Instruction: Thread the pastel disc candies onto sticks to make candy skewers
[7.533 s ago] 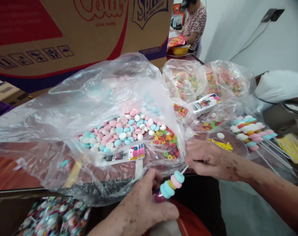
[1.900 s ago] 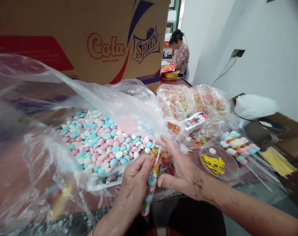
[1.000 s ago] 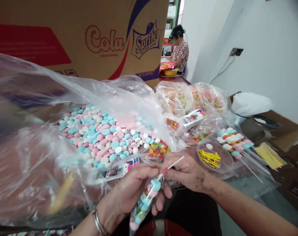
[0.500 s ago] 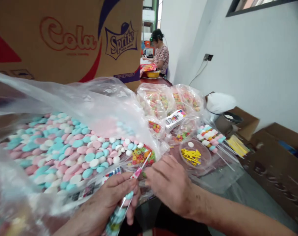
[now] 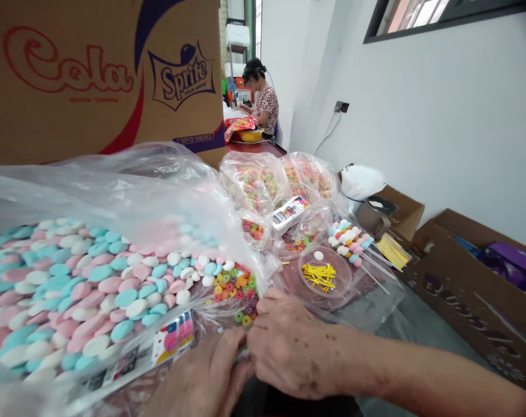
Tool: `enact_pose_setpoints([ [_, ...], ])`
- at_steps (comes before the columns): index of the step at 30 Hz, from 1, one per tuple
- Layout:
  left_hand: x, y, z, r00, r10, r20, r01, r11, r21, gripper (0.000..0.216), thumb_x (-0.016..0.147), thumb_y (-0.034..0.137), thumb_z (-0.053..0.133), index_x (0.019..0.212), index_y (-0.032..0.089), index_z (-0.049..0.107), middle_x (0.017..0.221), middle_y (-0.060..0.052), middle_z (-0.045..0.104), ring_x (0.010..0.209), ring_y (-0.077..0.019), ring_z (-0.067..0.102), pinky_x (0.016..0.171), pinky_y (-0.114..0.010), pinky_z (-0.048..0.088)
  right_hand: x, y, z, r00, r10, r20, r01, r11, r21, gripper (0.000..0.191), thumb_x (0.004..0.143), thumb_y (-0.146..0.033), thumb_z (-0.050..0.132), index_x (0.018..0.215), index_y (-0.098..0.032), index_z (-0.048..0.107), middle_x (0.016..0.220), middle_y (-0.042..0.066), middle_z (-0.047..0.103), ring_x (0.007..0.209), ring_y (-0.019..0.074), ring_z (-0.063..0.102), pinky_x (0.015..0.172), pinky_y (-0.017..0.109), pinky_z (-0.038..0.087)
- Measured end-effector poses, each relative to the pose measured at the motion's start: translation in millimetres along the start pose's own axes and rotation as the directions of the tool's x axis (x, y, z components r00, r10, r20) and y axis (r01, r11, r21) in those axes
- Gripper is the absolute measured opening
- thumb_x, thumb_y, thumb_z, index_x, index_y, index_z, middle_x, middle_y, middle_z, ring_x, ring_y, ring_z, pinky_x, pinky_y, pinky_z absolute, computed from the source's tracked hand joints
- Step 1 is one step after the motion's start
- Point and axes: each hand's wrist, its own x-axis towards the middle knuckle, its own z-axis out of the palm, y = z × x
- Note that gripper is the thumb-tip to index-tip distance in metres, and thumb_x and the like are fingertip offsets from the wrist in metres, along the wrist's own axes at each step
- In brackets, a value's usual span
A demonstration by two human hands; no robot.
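My left hand [image 5: 206,370] is closed, somewhat blurred, at the bottom middle, where the earlier view shows it around a clear-wrapped stick of marshmallow candies. Now the wrapped stick is almost wholly hidden behind my fingers. My right hand [image 5: 295,347] presses against the left one with its fingers curled in; what they pinch is out of sight. Just beyond them lie colourful candy rings [image 5: 234,286]. To the left spreads a heap of pink, blue and white candies [image 5: 102,284] in a large clear plastic bag [image 5: 137,191]. A printed card [image 5: 174,339] lies under its near edge.
Yellow twist ties [image 5: 318,278] lie in a round clear lid [image 5: 347,272]. Beside it are finished candy skewers [image 5: 350,240], a stack of cards [image 5: 290,213] and bags of candy rings [image 5: 249,182]. Cardboard boxes [image 5: 471,307] stand right; a big carton [image 5: 102,75] stands behind. A person [image 5: 266,107] sits farther back.
My hands have come together, and the wrapped stick has gone from plain sight behind them. The view has turned slightly right, so the scene sits farther left.
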Motion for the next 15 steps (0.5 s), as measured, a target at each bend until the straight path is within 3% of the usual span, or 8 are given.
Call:
enact_pose_setpoints([
  [2,0,-11,-1,0.952,0.301,0.057,-0.303,0.899,0.316,0.020,0.083,0.028,0.066,0.101,0.029,0.075,0.096,-0.008,0.075,0.091,-0.0274,0.066,0.084,-0.031,0.050,0,2,-1,0.999,0.016,0.032,-0.017,0.999,0.033,0.023,0.089,-0.023,0.051,0.068,-0.018,0.060,0.069,0.002,0.063,0.060,0.0166,0.043,0.065,0.036,0.032],
  [4,0,-20,-2,0.841,0.514,0.166,-0.517,0.676,0.526,0.031,0.087,0.021,0.058,0.115,0.028,0.069,0.107,-0.009,0.074,0.093,-0.0247,0.068,0.085,-0.028,0.050,1,2,-4,0.996,0.064,0.063,-0.068,0.996,0.061,0.023,0.090,-0.023,0.050,0.070,-0.017,0.061,0.069,0.002,0.065,0.059,0.0159,0.044,0.065,0.035,0.032],
  [6,1,-23,-3,0.782,0.595,0.188,-0.576,0.573,0.582,0.035,0.089,0.015,0.051,0.117,0.027,0.067,0.107,-0.008,0.074,0.088,-0.0212,0.069,0.080,-0.023,0.052,0,4,-7,0.994,0.089,0.066,-0.094,0.993,0.071,0.023,0.090,-0.022,0.050,0.071,-0.016,0.061,0.068,0.002,0.064,0.059,0.0156,0.045,0.065,0.034,0.032],
  [8,4,-19,-2,0.770,0.624,0.135,-0.574,0.584,0.574,0.033,0.089,0.013,0.047,0.109,0.028,0.069,0.099,-0.006,0.075,0.080,-0.0189,0.069,0.073,-0.021,0.052,-5,12,-12,0.997,0.077,0.001,-0.077,0.995,0.070,0.024,0.092,-0.021,0.048,0.073,-0.017,0.061,0.072,0.002,0.065,0.065,0.0166,0.049,0.068,0.033,0.034],
  [10,5,-10,-2,0.811,0.585,-0.010,-0.495,0.695,0.521,0.026,0.089,0.016,0.050,0.097,0.029,0.072,0.085,-0.003,0.074,0.072,-0.0184,0.067,0.070,-0.021,0.051,-18,29,-15,0.982,0.156,-0.106,-0.151,0.987,0.058,0.026,0.095,-0.021,0.043,0.077,-0.017,0.063,0.078,0.004,0.066,0.074,0.0180,0.052,0.073,0.033,0.037],
  [12,5,0,-2,0.886,0.425,-0.188,-0.328,0.858,0.394,0.016,0.088,0.026,0.058,0.083,0.028,0.073,0.073,-0.002,0.070,0.065,-0.0182,0.064,0.065,-0.021,0.051,-38,53,-13,0.924,0.345,-0.168,-0.343,0.939,0.041,0.027,0.097,-0.019,0.040,0.084,-0.016,0.064,0.085,0.007,0.066,0.081,0.0188,0.055,0.077,0.033,0.039],
  [14,5,7,-4,0.950,0.180,-0.255,-0.127,0.970,0.210,0.022,0.084,0.041,0.063,0.069,0.025,0.071,0.062,-0.001,0.064,0.058,-0.0172,0.060,0.054,-0.020,0.050,-59,77,-5,0.851,0.520,-0.076,-0.521,0.853,0.013,0.024,0.096,-0.016,0.041,0.091,-0.015,0.065,0.090,0.008,0.066,0.085,0.0189,0.057,0.080,0.031,0.041],
  [15,4,9,-4,0.972,0.050,-0.230,-0.025,0.993,0.112,0.030,0.081,0.048,0.064,0.065,0.024,0.069,0.057,-0.001,0.061,0.052,-0.0161,0.056,0.046,-0.019,0.047,-68,87,2,0.825,0.565,0.007,-0.564,0.825,-0.036,0.024,0.095,-0.013,0.043,0.091,-0.016,0.066,0.089,0.008,0.067,0.086,0.0195,0.058,0.081,0.031,0.041],
])
